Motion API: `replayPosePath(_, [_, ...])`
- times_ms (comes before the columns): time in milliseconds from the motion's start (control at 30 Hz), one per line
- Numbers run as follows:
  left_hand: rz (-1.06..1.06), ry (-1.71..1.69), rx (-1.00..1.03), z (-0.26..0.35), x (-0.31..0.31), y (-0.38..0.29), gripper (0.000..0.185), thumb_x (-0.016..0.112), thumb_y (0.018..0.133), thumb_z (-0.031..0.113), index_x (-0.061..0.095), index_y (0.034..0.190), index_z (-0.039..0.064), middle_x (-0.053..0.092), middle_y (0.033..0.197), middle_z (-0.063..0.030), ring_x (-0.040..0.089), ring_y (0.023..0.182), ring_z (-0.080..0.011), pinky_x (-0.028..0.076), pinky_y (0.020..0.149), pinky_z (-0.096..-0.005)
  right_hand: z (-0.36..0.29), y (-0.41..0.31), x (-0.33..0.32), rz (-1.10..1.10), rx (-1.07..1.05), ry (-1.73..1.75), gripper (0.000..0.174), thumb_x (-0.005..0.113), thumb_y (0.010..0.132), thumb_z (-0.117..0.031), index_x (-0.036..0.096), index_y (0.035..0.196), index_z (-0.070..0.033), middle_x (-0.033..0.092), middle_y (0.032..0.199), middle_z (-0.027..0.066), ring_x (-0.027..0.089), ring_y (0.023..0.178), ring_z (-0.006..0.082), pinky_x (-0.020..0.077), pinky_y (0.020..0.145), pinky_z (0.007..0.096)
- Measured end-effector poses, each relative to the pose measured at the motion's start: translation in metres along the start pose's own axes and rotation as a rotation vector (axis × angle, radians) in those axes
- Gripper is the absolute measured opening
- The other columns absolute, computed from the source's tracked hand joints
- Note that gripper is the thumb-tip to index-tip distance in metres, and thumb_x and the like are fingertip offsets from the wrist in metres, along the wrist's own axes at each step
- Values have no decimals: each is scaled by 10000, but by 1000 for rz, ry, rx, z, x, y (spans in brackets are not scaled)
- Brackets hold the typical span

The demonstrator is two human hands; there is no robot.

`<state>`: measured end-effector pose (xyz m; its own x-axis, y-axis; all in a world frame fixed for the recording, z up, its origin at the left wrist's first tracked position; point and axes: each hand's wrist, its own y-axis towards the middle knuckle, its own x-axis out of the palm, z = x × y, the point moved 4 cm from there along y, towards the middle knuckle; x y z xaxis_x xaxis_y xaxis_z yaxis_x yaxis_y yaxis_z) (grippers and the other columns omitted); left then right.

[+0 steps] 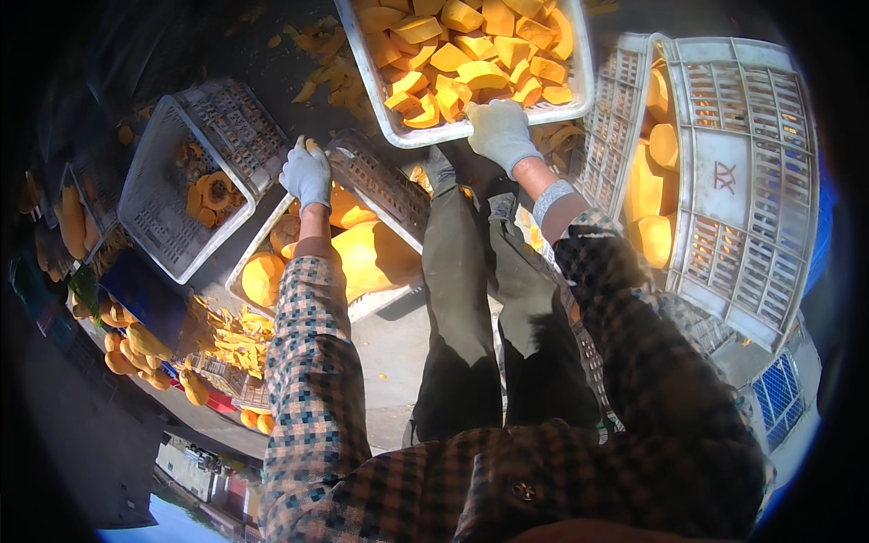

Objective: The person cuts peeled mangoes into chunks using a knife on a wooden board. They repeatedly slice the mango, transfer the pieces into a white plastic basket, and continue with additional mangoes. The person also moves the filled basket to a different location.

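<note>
My right hand (501, 132), in a pale work glove, grips the near rim of a white plastic crate (421, 141). That crate holds many cut chunks of orange pumpkin (475, 64). My left hand (305, 173), also gloved, is raised over the corner of another crate (380, 186) with large peeled pumpkin pieces (373, 258) in it. Its fingers are partly curled, and whether they touch that crate's rim cannot be made out. Left of this hand, a tilted white crate (183, 261) has a few pumpkin pieces (210, 193) and scraps at its bottom.
White crates (719, 156) with peeled pumpkin (655, 203) stand close on my right. Pumpkin peelings (333, 75) litter the ground ahead. Farther left lie a heap of peelings (234, 339) and several whole pumpkins (139, 349). My legs (461, 292) are between the crates.
</note>
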<state>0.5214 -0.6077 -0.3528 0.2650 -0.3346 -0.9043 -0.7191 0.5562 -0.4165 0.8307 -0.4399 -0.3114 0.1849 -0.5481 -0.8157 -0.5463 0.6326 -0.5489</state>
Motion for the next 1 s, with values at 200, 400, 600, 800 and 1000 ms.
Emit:
replayPosePath(200, [40, 106, 64, 2, 15, -15, 423, 426, 992, 379, 602, 1337, 208, 641, 1264, -111, 621, 1121, -318, 383, 1009, -492, 20, -77, 57, 5, -27, 69, 168, 592, 809, -168, 707, 931, -167, 694, 803, 91, 673, 856, 277, 500, 778, 405])
replayPosePath(400, [156, 78, 265, 2, 34, -61, 400, 479, 988, 299, 587, 1344, 152, 587, 1355, -86, 519, 1266, -282, 298, 1106, -531, 41, -103, 77, 83, -50, 57, 139, 588, 814, -145, 704, 890, -150, 696, 815, 65, 662, 848, 259, 480, 756, 404])
replayPosePath(600, [92, 104, 266, -4, 38, -56, 405, 466, 983, 318, 584, 1345, 182, 634, 1261, -84, 596, 1143, -284, 372, 1031, -471, 27, -107, 69, 117, 51, 40, 175, 646, 801, -183, 732, 953, -171, 713, 824, 64, 691, 845, 244, 500, 756, 385])
replayPosePath(800, [104, 75, 362, -5, 38, -53, 443, 510, 932, 290, 566, 1354, 168, 634, 1226, -119, 629, 1062, -347, 471, 925, -448, -4, -140, 89, 173, 97, 165, 147, 641, 781, -157, 737, 890, -134, 708, 795, 102, 695, 810, 294, 518, 724, 418])
replayPosePath(1000, [146, -48, 454, -7, 36, -49, 457, 479, 923, 322, 574, 1345, 177, 626, 1249, -139, 645, 1037, -377, 496, 896, -474, -19, -208, 152, 105, 164, 163, 189, 653, 770, -144, 724, 943, -120, 707, 808, 114, 691, 810, 308, 514, 730, 412])
